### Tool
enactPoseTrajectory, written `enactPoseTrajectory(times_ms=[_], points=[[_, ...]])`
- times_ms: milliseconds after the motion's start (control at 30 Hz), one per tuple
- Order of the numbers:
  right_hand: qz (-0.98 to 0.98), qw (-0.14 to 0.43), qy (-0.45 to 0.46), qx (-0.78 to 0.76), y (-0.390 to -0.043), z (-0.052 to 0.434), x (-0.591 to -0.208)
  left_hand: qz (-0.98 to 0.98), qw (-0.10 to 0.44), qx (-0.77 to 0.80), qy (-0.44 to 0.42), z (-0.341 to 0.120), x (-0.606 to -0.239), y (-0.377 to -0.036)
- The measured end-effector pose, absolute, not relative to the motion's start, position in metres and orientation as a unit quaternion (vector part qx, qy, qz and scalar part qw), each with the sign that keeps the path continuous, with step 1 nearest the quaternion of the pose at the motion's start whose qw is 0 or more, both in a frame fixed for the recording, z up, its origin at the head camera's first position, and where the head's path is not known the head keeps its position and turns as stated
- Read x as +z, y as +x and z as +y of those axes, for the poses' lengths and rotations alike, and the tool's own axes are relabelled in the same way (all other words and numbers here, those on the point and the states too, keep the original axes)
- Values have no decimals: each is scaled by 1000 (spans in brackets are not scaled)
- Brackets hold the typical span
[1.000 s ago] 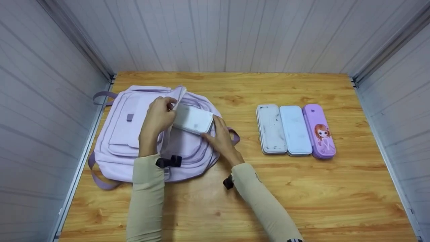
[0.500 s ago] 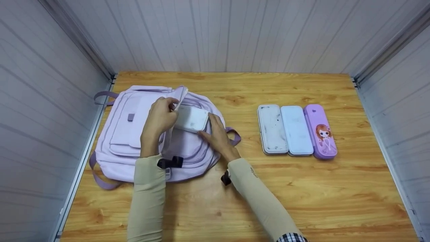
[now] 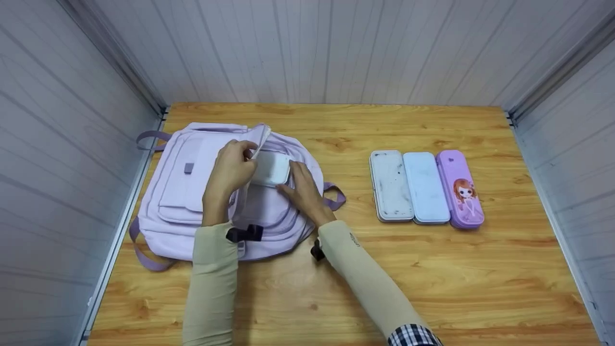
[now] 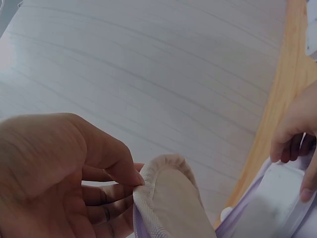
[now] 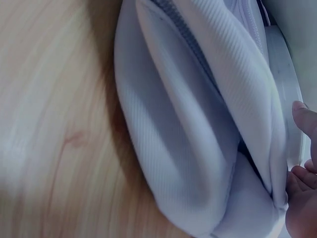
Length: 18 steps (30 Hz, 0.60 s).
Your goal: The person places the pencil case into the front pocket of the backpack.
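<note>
A light purple backpack [image 3: 180,192] lies on its back, its front opened along the zip. My left hand [image 3: 229,168] pinches the raised edge of its front panel [image 4: 148,198] between thumb and fingers. A white pencil case [image 3: 273,168] sits partly inside the opening, its inner end hidden behind the panel. My right hand [image 3: 306,194] grips the outer end of the case, thumb on the near side and fingers on the far side. The right wrist view shows the right hand [image 5: 303,183] only at its right border, beside the bag fabric.
Right of the bag, three pencil cases lie side by side: a scuffed white one [image 3: 391,186], a pale blue one [image 3: 426,187] and a purple one [image 3: 460,190] with a doll picture. Panel walls [image 3: 326,53] close off the table's back and sides.
My right hand has moved left and pushed the white pencil case deeper into the backpack, so less of it shows. The left hand keeps its pinch on the panel edge.
</note>
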State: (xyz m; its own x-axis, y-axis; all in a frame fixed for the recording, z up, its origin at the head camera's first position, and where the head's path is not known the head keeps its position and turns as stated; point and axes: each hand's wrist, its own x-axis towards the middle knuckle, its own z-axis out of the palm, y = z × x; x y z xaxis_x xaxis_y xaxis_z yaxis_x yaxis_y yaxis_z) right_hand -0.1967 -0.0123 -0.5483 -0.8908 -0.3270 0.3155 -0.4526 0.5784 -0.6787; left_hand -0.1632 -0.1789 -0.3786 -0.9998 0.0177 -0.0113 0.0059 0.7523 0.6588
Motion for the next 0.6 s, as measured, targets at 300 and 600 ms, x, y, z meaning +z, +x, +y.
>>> enactPoseTrajectory(times_ms=[300,600], points=[[-882,103,227,399,-201,-20,-549,935,10,355,4,-177,-378,-163],[-881,88,234,402,-203,-29,-548,936,10,353,6,-180,-379,-163]])
